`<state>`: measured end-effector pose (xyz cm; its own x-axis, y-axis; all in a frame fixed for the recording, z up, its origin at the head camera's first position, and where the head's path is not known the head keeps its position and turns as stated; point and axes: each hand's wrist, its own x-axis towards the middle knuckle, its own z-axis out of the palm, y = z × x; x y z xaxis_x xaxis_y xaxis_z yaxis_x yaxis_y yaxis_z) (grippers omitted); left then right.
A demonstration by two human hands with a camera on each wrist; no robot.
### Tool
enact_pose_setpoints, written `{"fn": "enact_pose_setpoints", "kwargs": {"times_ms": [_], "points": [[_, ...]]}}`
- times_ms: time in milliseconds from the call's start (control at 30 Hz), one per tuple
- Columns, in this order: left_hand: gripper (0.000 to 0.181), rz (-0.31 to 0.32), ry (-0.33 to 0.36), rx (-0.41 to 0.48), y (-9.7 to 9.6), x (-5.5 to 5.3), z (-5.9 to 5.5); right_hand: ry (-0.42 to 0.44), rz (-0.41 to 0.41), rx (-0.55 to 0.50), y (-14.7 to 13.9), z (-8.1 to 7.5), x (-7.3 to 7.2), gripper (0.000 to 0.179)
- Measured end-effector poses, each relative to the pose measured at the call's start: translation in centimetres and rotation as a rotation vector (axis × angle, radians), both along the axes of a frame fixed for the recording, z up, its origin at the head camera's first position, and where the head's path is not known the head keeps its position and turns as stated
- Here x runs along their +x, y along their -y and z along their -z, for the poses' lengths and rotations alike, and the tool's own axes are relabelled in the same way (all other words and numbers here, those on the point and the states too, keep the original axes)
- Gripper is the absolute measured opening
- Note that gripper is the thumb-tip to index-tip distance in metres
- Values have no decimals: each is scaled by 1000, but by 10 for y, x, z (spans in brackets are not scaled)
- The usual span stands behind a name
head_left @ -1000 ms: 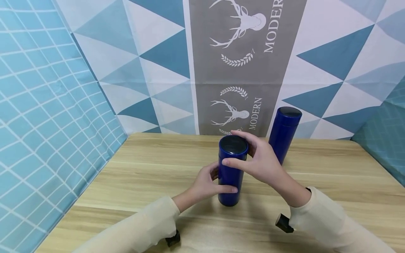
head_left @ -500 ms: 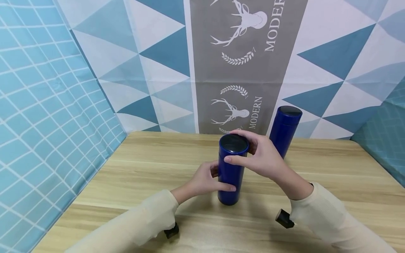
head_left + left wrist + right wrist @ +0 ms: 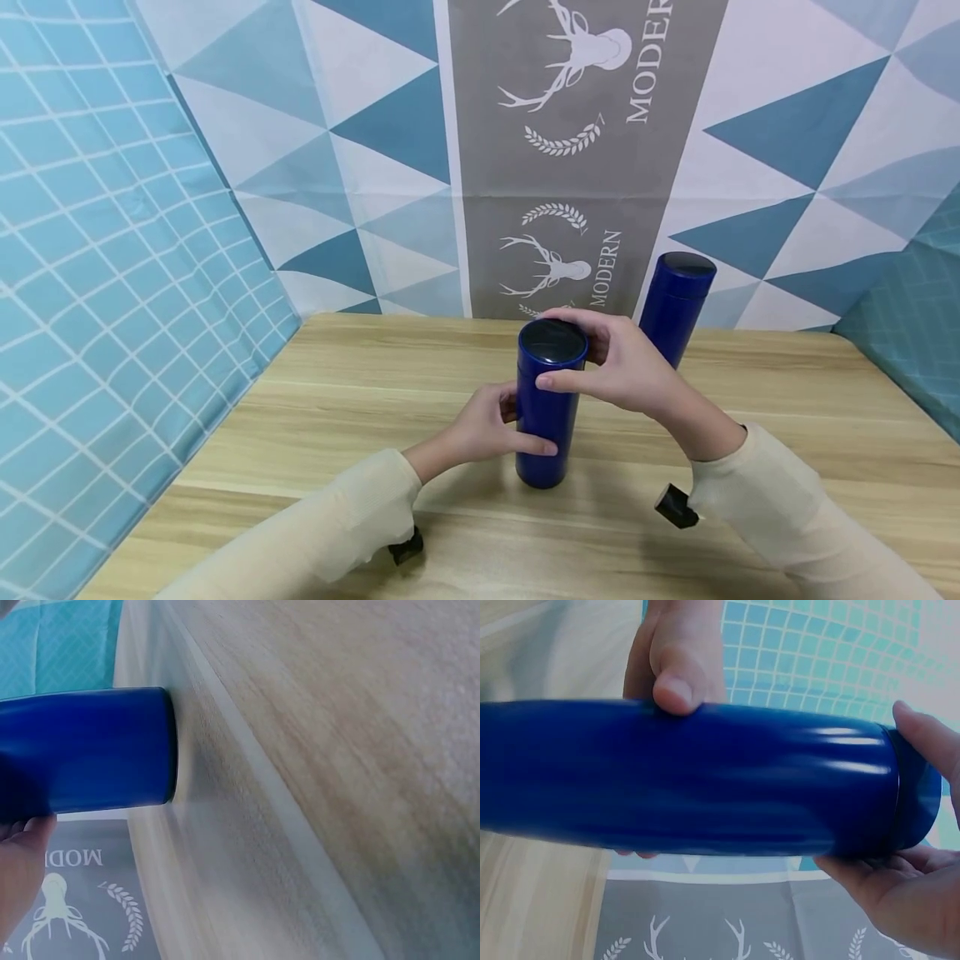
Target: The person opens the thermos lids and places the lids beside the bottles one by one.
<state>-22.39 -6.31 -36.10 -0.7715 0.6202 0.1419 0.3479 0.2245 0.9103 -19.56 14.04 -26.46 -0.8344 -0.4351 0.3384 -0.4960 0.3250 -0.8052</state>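
Observation:
A dark blue thermos with a glossy black-topped lid stands upright, its base at the table. My left hand grips the lower body from the left, thumb across the front. My right hand holds the lid end from the right, thumb in front and fingers behind. In the right wrist view, a thin seam separates the lid from the thermos body, and the left thumb lies on the body. The thermos base appears in the left wrist view.
A second blue thermos stands behind my right hand, its lower part hidden by the hand. The wooden table ends at a patterned cloth backdrop, with a blue grid cloth at the left.
My right thumb has slid slightly right across the lid end, and the right wrist has turned a little. The left hand and the thermos stay almost in place.

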Motion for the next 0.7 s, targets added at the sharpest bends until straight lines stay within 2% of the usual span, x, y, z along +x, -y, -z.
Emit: {"fn": "enact_pose_setpoints", "kwargs": {"times_ms": [200,367,700], "points": [[55,-16,29,-12,-1,1,-3,28,-21,19,-3,-2,-3,63],[56,-6,48,-14,0,1,-4,45,-40,20,-4,-2,-4,63],[55,15,48,-21,1,-1,-6,44,-82,39,-7,-4,-9,66]]}}
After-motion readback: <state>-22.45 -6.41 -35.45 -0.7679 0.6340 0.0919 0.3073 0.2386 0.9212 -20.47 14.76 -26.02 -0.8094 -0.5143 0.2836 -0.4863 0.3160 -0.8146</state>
